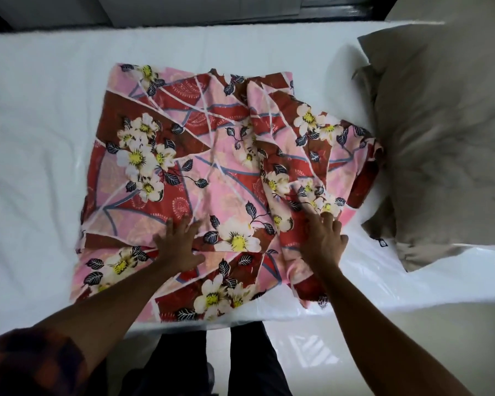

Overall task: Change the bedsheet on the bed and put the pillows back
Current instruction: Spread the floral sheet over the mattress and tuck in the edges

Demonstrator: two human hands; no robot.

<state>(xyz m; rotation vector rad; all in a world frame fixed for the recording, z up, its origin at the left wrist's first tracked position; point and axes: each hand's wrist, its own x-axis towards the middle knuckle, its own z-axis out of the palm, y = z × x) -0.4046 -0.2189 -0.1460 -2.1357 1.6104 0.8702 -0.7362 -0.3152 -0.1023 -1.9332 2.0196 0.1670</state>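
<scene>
Currently, step: judged to be the start of spreading the fresh sheet; it is folded and nothing is tucked yet.
Bedsheet: the floral bedsheet (200,155) lies as a folded, roughly square bundle mid-length on the bed (40,138), its near hem at the bed's near edge, just in front of the person.
Left grip: the left grip (180,244) is flat and spread, with straight fingers pressing the near-left part of the bundle and holding nothing.
Right grip: the right grip (323,238) lies with fingers extended on the rumpled right-hand fold. They appear straight, and no pinch of the cloth can be made out.
Key relation: the bundle lies directly ahead of both grips and under them. A loose ridge of folds runs from the near edge toward the far edge, and the right grip is nearer to it. The bed's long axis runs crosswise to the person.
Pillows: the beige pillows (440,138) are stacked at the bed's right end, touching the sheet's right flap.
Next move, judged: peel the plies outward along the bed's length.
Risk, judged: the pillows block the rightward spread.
Other: clear plastic (383,281) covers the near right corner.
</scene>
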